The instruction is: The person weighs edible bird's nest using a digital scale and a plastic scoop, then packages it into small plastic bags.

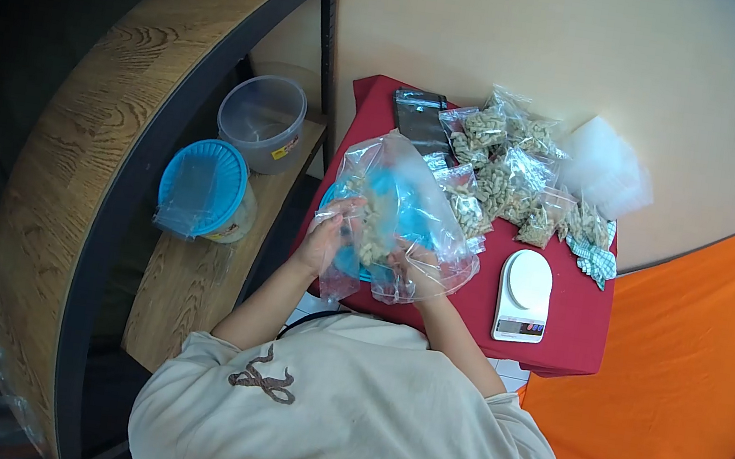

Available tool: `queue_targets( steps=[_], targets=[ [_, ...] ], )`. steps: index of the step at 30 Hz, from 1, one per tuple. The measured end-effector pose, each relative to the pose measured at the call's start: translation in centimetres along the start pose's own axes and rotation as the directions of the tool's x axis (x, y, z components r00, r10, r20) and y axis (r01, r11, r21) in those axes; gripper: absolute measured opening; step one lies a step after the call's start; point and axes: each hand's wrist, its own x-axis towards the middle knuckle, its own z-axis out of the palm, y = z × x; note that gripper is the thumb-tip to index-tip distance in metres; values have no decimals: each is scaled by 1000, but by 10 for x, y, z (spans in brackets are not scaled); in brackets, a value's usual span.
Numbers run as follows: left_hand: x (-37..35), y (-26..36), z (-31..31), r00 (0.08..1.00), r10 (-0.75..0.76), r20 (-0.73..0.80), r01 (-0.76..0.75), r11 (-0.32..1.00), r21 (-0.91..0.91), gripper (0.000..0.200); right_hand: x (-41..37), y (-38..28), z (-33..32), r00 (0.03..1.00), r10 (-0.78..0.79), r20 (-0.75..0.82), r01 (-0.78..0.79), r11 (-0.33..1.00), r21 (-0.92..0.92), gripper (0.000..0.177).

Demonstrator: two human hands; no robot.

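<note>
**Desk:** Here, at a red-covered table (564, 337) against a cream wall, a person in a pale shirt holds a large clear bag (380, 152) over a blue dish (351, 263). What could spoil the moment?

**Photographer:** The bag, first. It is big and slack, with a clump of pale pieces (374, 235) sagging in its middle. Film that floppy could fold over and tip them past the dish's rim onto the cloth.

**Desk:** And the heap behind it?

**Photographer:** Small filled packets (501, 178), piled loose and touching the big bag's far side. A swing of the bag could push them toward the table's back edge. It could also send them onto the white scale (525, 294) just beside the right forearm, which would upset any reading.

**Desk:** The hands?

**Photographer:** Apart, one on each side. The left hand (326, 241) is closed on the bag's near left edge, pinching the film. The right hand (418, 272) lies against the bag's lower right, but plastic veils it, so I cannot tell whether it grips or merely props.

**Desk:** The smallest worry?

**Photographer:** The pieces themselves. They look light and loose, likely to scatter if that left pinch slips, and the table's left edge is close by with only floor below
</note>
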Motion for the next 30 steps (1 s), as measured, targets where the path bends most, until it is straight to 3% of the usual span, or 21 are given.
queue_targets(
  steps=[2, 6, 12, 14, 16, 17, 19, 22, 23, 25, 26, 28, 29, 30],
  targets=[
    [-1, 9, -3, 997, 38, 74, -42, 998, 56, 53, 0, 5, -10, 994, -30, 100, 20, 995, 100, 36],
    [-5, 20, -11, 998, 55, 22, -57, 992, 108, 53, -2, 1, -26, 997, 6, 81, -11, 998, 62, 31],
    [-8, 19, -8, 996, 91, -24, -88, 988, 124, 51, -27, -12, -46, 994, -63, -94, 58, 997, -53, 31],
    [-9, 20, -5, 992, 95, -82, -79, 981, 176, 51, -40, -22, -63, 993, 114, 11, -112, 988, -109, 31],
    [-13, 29, 13, 987, 53, -151, -31, 988, 148, 51, -44, -19, -81, 990, 137, 30, -132, 980, -149, 31],
    [-15, 32, 18, 962, 41, -268, 21, 974, 224, 50, -46, -18, -90, 985, 164, 49, -153, 971, -182, 31],
    [-19, 34, 18, 902, 32, -430, 129, 931, 341, 46, -53, -25, -97, 990, 135, 46, -126, 979, -160, 29],
    [-32, 48, 39, 872, 137, -470, 77, 909, 409, 47, -67, -34, -113, 995, 87, 48, -81, 990, -119, 26],
    [-35, 49, 43, 871, 135, -472, 83, 907, 413, 47, -71, -36, -120, 994, 79, 74, -67, 987, -148, 26],
    [-39, 51, 56, 810, 492, -318, -199, 742, 641, 51, -75, -37, -139, 986, 117, 115, -94, 977, -192, 26],
    [-43, 51, 67, 809, 493, -319, -196, 738, 645, 51, -79, -39, -146, 986, 119, 120, -95, 978, -188, 26],
    [-51, 55, 100, 788, 585, -195, -329, 666, 669, 57, -89, -53, -156, 985, 149, 91, -129, 973, -192, 26],
    [-52, 52, 113, 784, 614, -92, -388, 599, 700, 60, -89, -47, -172, 970, 235, 68, -218, 957, -191, 26],
    [-54, 47, 128, 781, 619, -90, -390, 594, 704, 60, -93, -48, -184, 970, 232, 74, -214, 958, -190, 26]
  ],
)
